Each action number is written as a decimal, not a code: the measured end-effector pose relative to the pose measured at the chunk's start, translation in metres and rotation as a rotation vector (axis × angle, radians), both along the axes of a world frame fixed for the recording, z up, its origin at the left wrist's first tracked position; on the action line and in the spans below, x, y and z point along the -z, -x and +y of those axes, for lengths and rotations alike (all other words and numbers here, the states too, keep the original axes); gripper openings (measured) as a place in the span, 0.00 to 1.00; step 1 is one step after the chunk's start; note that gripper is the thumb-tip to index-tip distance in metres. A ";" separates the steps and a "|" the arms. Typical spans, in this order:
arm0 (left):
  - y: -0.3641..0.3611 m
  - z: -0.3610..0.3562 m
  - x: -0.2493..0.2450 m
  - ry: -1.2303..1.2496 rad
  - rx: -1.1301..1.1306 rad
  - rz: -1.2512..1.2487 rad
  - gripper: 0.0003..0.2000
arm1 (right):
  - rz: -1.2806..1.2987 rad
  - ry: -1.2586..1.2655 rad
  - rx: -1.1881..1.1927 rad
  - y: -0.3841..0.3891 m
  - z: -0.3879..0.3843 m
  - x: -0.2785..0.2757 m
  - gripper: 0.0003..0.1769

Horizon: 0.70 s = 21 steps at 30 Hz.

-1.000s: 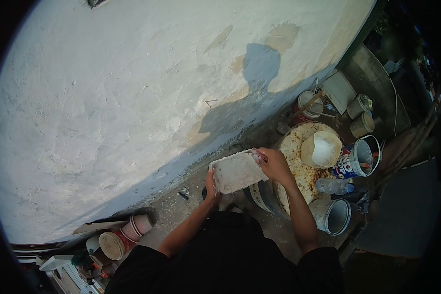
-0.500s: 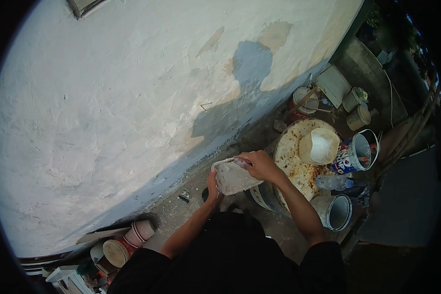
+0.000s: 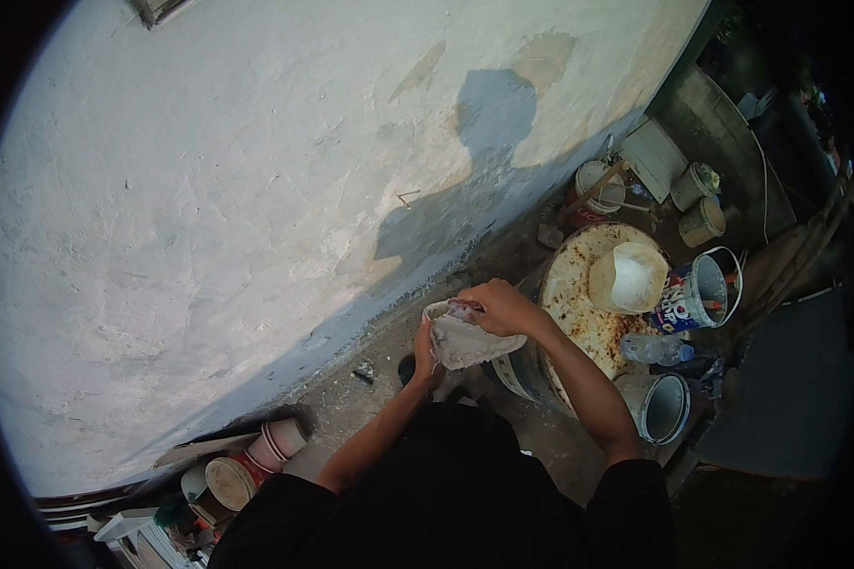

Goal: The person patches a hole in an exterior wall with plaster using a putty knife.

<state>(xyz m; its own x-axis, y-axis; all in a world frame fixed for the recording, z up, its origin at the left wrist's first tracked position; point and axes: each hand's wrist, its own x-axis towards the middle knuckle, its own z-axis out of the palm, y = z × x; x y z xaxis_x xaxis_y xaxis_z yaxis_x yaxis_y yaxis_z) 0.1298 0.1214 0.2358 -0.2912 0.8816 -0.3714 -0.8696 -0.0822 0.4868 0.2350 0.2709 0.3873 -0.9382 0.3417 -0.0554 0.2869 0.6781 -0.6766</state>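
The left hand [image 3: 429, 349] grips the paste-smeared tray [image 3: 474, 345] near the rusty-topped drum [image 3: 566, 268] while the right hand [image 3: 503, 309], closed on a reddish object [image 3: 463, 305] too small to identify, apparently works the tray's edge, calling for a steady left hold.

A black top [image 3: 446, 484] is worn, its cloth seen as dark and matt across the front, with folds and seams lost in the darkness. The left sleeve [image 3: 273, 520] and the right sleeve [image 3: 631, 507] are made of the same black cloth, cut wide and ended near the elbows. The left forearm [image 3: 370, 434] and right forearm [image 3: 584, 375] are left bare, as are the left hand [image 3: 428, 353] and right hand [image 3: 499, 308].
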 end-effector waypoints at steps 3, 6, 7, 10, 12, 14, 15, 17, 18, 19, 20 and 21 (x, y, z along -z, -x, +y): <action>0.005 0.004 -0.001 0.005 -0.020 0.021 0.21 | -0.007 0.001 -0.025 0.003 0.003 0.005 0.13; 0.008 0.006 0.005 0.000 -0.043 0.056 0.21 | -0.024 -0.021 -0.066 0.007 0.005 0.002 0.12; 0.008 0.006 0.008 -0.009 -0.043 0.046 0.21 | -0.097 -0.035 -0.099 0.011 0.005 -0.010 0.11; 0.008 0.008 0.015 -0.017 -0.047 0.102 0.20 | -0.185 -0.068 -0.174 0.018 0.005 -0.011 0.10; 0.007 0.009 0.014 -0.016 -0.054 0.113 0.20 | -0.191 -0.060 -0.199 0.022 0.006 -0.007 0.10; 0.008 0.010 0.007 -0.014 -0.060 0.072 0.20 | -0.187 -0.022 -0.203 0.026 0.008 -0.005 0.10; 0.009 0.012 0.014 -0.007 -0.073 0.048 0.20 | -0.206 -0.003 -0.199 0.028 0.012 -0.003 0.10; 0.011 0.013 0.036 0.013 -0.100 -0.001 0.20 | -0.246 0.040 -0.193 0.030 0.019 0.004 0.10; 0.011 0.014 0.037 0.014 -0.105 -0.012 0.20 | -0.235 0.109 -0.183 0.029 0.022 0.006 0.09; 0.012 0.015 0.037 0.013 -0.110 -0.022 0.20 | -0.224 0.176 -0.172 0.028 0.026 0.006 0.09; 0.011 0.015 0.037 0.010 -0.115 -0.018 0.20 | -0.214 0.244 -0.161 0.026 0.029 0.009 0.08; 0.011 0.016 0.037 0.007 -0.119 -0.014 0.20 | -0.225 0.335 -0.109 0.023 0.033 0.016 0.07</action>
<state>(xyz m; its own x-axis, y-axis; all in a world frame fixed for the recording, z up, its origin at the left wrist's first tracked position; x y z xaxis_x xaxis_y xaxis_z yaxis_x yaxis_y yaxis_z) 0.1189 0.1370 0.1988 -0.3886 0.8383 -0.3824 -0.8607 -0.1822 0.4753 0.2120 0.3036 0.3712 -0.9194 0.1693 -0.3549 0.3920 0.4653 -0.7936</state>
